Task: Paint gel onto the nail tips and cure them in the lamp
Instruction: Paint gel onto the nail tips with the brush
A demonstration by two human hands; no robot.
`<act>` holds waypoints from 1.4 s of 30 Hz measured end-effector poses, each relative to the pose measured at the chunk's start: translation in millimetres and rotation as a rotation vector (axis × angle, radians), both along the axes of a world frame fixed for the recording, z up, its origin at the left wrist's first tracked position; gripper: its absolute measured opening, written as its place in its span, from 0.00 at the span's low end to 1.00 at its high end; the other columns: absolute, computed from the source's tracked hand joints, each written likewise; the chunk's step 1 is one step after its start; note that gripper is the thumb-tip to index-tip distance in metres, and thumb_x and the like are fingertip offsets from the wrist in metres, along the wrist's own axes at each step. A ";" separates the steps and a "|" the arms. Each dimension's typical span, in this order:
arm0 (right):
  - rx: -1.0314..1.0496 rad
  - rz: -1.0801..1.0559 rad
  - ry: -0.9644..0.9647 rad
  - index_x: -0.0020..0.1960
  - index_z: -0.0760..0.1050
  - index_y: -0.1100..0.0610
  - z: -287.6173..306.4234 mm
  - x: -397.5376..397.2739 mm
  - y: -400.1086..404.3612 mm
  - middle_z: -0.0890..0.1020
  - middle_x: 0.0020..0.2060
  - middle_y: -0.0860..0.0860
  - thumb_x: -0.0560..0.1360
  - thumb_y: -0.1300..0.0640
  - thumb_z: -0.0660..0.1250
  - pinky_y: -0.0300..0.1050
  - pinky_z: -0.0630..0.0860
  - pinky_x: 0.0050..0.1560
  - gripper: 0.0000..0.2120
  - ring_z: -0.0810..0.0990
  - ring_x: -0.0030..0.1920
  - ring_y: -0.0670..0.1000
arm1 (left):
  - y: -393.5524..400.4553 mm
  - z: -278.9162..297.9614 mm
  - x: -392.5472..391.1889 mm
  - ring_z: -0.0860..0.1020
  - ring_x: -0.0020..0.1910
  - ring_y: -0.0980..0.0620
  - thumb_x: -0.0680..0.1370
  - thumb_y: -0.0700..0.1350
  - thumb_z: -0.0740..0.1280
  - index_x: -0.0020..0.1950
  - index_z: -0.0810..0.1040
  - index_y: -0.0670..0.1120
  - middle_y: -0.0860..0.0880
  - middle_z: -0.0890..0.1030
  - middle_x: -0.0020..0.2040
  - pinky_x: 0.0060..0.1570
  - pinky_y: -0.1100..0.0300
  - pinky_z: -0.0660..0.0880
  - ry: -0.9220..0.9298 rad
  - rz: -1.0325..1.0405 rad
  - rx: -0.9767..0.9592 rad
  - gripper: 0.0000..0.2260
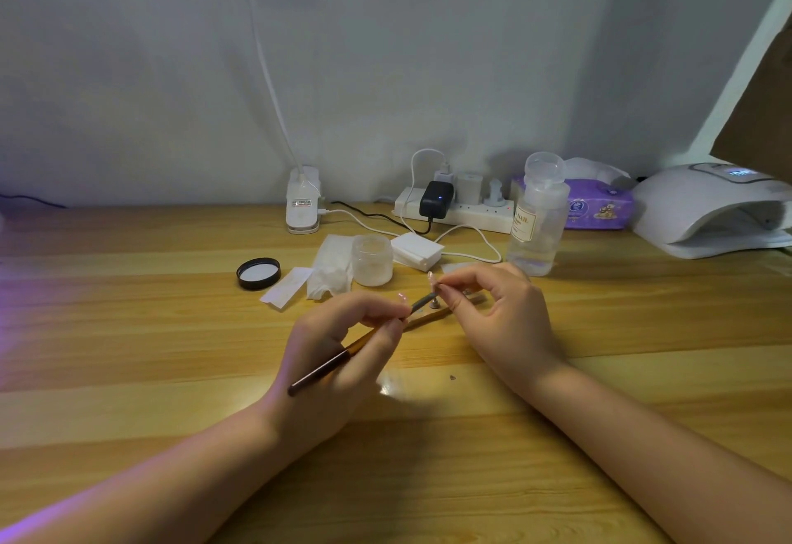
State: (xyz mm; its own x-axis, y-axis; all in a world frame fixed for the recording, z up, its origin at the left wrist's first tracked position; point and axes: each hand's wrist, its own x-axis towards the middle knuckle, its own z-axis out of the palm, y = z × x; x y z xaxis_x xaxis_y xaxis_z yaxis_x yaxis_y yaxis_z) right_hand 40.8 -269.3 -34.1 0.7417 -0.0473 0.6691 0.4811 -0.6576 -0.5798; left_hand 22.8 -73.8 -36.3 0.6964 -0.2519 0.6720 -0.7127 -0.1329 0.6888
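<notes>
The left hand [343, 342] pinches the brush [338, 361], its long axis slanting up-right to the nail tip [431, 278] pinched in the right hand's [501, 312] grip.

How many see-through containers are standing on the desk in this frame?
2. A small lidless jar stands beside the tissue, behind the left hand. A taller capped bottle stands farther right, in front of the purple wipes pack.
</notes>
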 end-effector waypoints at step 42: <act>0.130 0.116 0.117 0.46 0.81 0.49 -4.5 3.9 -3.2 0.82 0.43 0.48 0.73 0.56 0.72 0.41 0.76 0.45 0.03 0.78 0.46 0.43 | 0.6 -2.3 4.5 0.83 0.50 0.48 0.76 0.48 0.66 0.53 0.81 0.45 0.46 0.85 0.47 0.51 0.56 0.77 0.215 -0.118 -0.173 0.11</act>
